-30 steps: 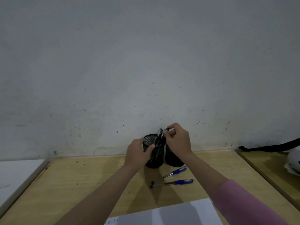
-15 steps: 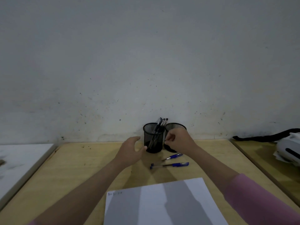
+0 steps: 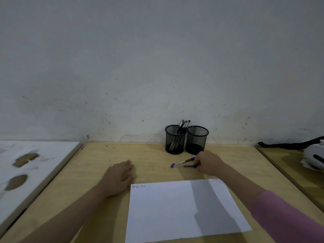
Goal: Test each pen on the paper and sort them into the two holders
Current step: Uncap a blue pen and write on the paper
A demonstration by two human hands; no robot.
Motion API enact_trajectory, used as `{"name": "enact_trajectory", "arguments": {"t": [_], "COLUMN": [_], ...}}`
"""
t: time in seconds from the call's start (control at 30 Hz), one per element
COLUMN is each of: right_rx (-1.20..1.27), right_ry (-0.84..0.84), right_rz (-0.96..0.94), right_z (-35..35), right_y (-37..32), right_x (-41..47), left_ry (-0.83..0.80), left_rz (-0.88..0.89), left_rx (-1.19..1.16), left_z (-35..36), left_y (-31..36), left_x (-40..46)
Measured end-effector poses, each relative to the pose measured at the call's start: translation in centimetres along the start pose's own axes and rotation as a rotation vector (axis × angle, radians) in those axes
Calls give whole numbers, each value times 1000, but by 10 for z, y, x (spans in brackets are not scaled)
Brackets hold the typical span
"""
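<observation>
Two black mesh holders stand against the wall. The left holder (image 3: pixel 175 139) has a few dark pens (image 3: pixel 182 128) leaning in it; the right holder (image 3: pixel 197 140) looks empty. Two blue pens lie on the wooden table, the upper pen (image 3: pixel 183 161) angled and the lower pen (image 3: pixel 183 166) nearly level. My right hand (image 3: pixel 209 163) is curled over their right ends, fingertips pinching the lower pen. My left hand (image 3: pixel 121 174) lies flat and empty on the table, left of the white paper (image 3: pixel 175 211), which has small scribbles (image 3: pixel 138 186) at its top left corner.
A white board (image 3: pixel 38 163) with brown patches adjoins the table on the left. On a second wooden surface at the right lie a white rounded object (image 3: pixel 313 160) and a black strap (image 3: pixel 289 144). The wall rises right behind the holders.
Both hands left the holders and came down. The right hand moved onto the blue pens' ends, and the left hand settled flat beside the paper. The view tilted downward.
</observation>
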State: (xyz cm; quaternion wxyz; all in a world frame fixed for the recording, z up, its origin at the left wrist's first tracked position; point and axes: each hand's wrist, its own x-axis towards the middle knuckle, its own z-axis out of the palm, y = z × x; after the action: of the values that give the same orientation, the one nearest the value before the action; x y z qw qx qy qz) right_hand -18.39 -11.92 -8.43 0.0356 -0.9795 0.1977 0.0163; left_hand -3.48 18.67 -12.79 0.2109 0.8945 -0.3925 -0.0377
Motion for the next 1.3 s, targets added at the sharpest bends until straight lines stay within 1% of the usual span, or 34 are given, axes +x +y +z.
{"name": "enact_trajectory", "arguments": {"t": [0.17, 0.27, 0.3, 0.37, 0.43, 0.5, 0.57, 0.63, 0.67, 0.73, 0.8, 0.93, 1.03, 1.13, 1.2, 1.23, 1.3], "right_rx": [-125, -54, 23, 284, 625, 874, 1114, 1380, 1485, 1611, 1673, 1676, 1728, 1856, 1886, 1908, 2010], "right_ry": [21, 108, 151, 238, 301, 337, 319, 266, 244, 217, 203, 246, 284, 267, 249, 265, 396], "right_rz": [16, -32, -51, -78, -67, -43, -14, 23, 39, 57, 57, 89, 140, 249, 304, 336, 517], "right_z": [3, 0, -2, -5, -11, -18, -26, -32, -34, -37, -37, -39, -43, -46, -44, -43, -46], "right_y": [-6, -7, -8, -16, -30, -45, -61, -75, -81, -88, -91, -94, -95, -101, -109, -108, -90], "right_x": [-4, -8, -9, -13, -17, -20, -21, -24, -27, -32, -35, -42, -42, -35, -27, -24, -20], "left_ry": [42, 27, 24, 73, 207, 340, 410, 451, 475, 523, 558, 627, 612, 592, 585, 586, 584], "left_rz": [1, 6, 13, 47, 88, 138, 211, 291, 331, 388, 405, 396, 354, 286, 259, 251, 261], "left_rx": [58, 77, 93, 124, 76, -44, -144, -186, -181, -172, -216, -275, -284, -311, -317, -320, -311], "left_z": [9, 9, 9, 5, -2, -8, -14, -17, -17, -18, -18, -19, -20, -24, -26, -27, -28], "left_y": [-3, -5, -6, -2, 11, 32, 57, 81, 91, 107, 118, 129, 138, 146, 146, 146, 141], "left_x": [0, 0, 1, 3, 7, 13, 17, 18, 18, 17, 15, 13, 15, 15, 15, 14, 5]}}
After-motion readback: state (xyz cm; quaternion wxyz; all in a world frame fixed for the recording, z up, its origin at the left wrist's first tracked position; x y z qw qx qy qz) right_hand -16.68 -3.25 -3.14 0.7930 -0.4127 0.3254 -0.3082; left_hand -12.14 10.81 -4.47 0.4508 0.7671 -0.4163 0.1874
